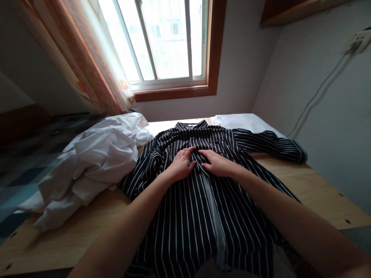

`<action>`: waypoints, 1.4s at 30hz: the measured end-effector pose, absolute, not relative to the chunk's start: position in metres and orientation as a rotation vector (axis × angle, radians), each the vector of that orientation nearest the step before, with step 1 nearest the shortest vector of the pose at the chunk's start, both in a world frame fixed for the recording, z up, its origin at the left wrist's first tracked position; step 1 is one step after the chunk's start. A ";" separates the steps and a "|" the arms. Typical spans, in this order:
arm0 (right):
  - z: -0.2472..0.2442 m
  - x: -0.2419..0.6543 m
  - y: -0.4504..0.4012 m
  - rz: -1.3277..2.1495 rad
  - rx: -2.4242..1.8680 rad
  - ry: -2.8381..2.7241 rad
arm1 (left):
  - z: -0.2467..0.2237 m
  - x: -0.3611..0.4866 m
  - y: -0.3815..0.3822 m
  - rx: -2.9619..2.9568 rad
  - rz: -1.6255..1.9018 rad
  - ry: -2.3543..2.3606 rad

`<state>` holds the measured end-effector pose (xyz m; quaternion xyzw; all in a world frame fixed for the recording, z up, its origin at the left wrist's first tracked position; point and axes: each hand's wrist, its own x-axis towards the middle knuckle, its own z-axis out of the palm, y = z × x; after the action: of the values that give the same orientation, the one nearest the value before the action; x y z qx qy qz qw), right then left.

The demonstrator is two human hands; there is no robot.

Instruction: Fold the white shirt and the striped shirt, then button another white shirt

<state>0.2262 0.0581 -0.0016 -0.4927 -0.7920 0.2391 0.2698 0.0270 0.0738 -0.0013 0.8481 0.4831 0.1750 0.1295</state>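
A black shirt with white stripes (188, 216) lies spread on a wooden board, its collar toward the window and its hem toward me. My left hand (183, 164) rests on the upper front of the shirt, fingers stretched out over the cloth. Beside it, my right hand (217, 163) lies on the same area, fingers extended, with a small gap between the two hands. One sleeve (269, 143) reaches out to the right; the other side is bunched at the left. A pale strip shows along the shirt's front opening.
Crumpled white cloth (101, 154) lies on the left of the wooden board (321, 189). Flat white fabric (246, 121) sits at the back right. A window (171, 42) with a curtain (87, 58) is ahead. A cable (315, 92) hangs from a wall socket (361, 41).
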 end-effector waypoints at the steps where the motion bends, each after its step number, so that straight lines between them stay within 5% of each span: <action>1: -0.002 0.227 0.054 0.633 -1.344 -2.182 | -0.001 0.027 0.073 2.469 0.507 1.395; 10: -0.022 0.243 0.053 0.608 -1.223 -2.268 | -0.004 0.028 0.088 2.547 0.271 1.474; 30: -0.024 0.242 0.099 0.437 -1.174 -2.193 | -0.003 0.026 0.131 2.697 0.380 1.451; 42: -0.028 0.240 0.106 0.338 -1.101 -2.138 | 0.008 0.051 0.096 2.574 0.578 1.672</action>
<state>0.2399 0.1057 -0.0279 -0.4250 -0.8250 0.1305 0.3490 0.0505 0.0956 0.0079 0.8241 0.5353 0.1852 0.0091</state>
